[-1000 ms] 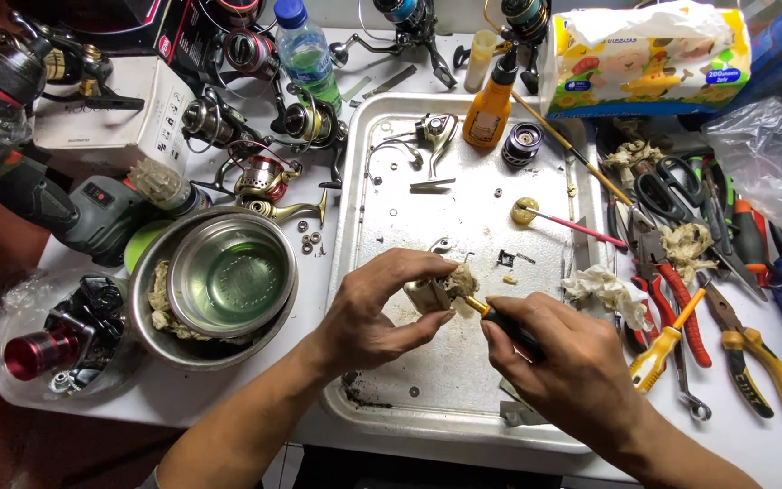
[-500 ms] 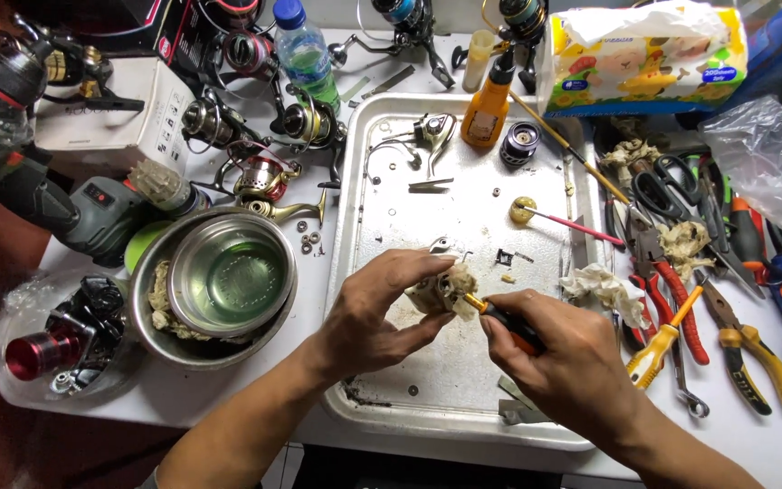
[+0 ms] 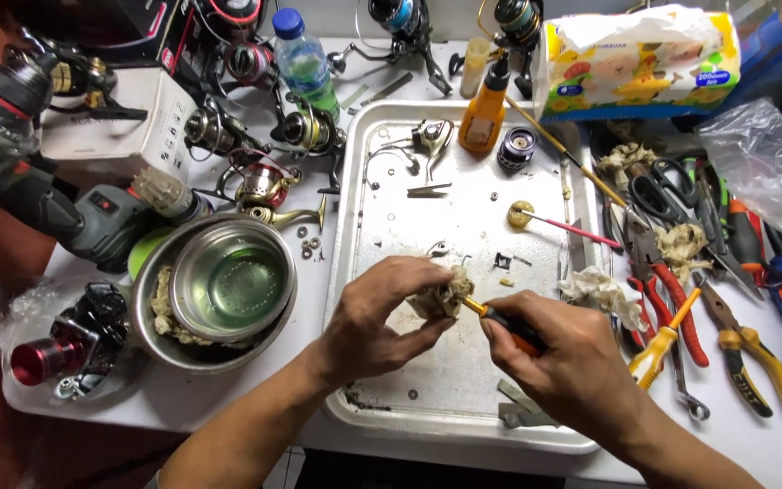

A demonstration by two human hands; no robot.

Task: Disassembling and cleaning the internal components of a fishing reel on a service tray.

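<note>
My left hand grips a small part wrapped in a dirty tissue wad over the metal tray. My right hand holds an orange-and-black screwdriver, and its tip touches the wrapped part. Both hands hover above the tray's front half. What lies inside the tissue is hidden by it and my fingers.
Small reel parts, a spool and an orange oil bottle sit on the tray. Nested steel bowls stand left. Fishing reels and a water bottle crowd the back. Pliers, scissors, used tissues and a tissue pack lie right.
Both hands stay in nearly the same place. The tissue-wrapped part has turned slightly in my left hand and the screwdriver tip stays against it.
</note>
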